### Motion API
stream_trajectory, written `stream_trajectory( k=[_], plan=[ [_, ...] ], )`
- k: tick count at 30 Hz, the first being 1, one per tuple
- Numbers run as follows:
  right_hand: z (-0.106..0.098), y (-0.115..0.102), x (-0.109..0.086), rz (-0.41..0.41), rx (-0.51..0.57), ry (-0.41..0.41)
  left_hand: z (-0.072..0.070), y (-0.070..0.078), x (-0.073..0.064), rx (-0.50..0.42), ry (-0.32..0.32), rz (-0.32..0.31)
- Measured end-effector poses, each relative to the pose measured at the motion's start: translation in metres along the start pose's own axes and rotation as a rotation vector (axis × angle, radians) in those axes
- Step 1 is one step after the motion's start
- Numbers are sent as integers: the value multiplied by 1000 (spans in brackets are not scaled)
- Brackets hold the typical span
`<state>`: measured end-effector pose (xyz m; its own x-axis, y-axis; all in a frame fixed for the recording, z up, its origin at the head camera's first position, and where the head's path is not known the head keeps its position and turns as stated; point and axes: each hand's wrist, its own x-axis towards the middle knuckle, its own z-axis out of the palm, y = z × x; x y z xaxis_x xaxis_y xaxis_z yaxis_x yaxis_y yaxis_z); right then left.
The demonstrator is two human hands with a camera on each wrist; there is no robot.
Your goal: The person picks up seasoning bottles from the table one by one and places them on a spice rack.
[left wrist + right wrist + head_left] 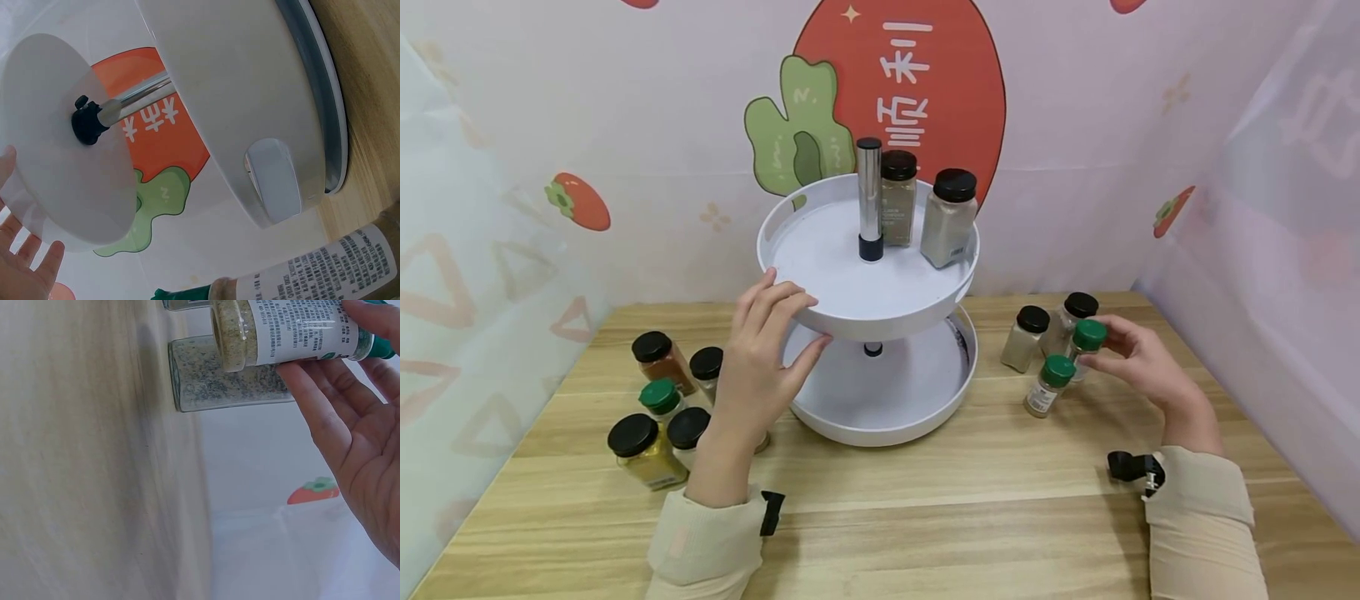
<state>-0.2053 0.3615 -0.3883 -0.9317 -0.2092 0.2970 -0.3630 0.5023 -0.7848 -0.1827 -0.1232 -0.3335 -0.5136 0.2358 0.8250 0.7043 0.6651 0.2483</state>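
A white two-tier turntable stand carries two black-capped spice jars on its upper tray (827, 287). My left hand (756, 358) holds this tray's front-left rim, fingers over the edge and thumb beneath. In the left wrist view, the spread fingers show against the rim and pale underside. At the right, my right hand (1138, 362) grips a small green-capped spice jar (300, 331) near its cap, thumb on one side and fingers on the other. A white printed label covers that jar. Beside it stands another green-capped jar (1042, 397); two black-capped jars are behind.
The lower tray (880, 433) sits on the wooden table (970, 533). To the left, several spice jars with black and green caps surround a yellow-filled jar (658, 467), partly hidden by my left arm. A metal post (869, 196) rises through the upper tray.
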Motion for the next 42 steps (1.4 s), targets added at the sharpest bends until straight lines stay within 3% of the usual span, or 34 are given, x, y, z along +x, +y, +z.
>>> stream_trajectory(
  k=[20, 42],
  plan=[
    [-6, -26, 1, -63, -69, 56, -2, 0, -1, -3, -2, -1],
    [-3, -50, 1, -135, -60, 156, 1, -1, 2, -10, 4, 8]
  ],
)
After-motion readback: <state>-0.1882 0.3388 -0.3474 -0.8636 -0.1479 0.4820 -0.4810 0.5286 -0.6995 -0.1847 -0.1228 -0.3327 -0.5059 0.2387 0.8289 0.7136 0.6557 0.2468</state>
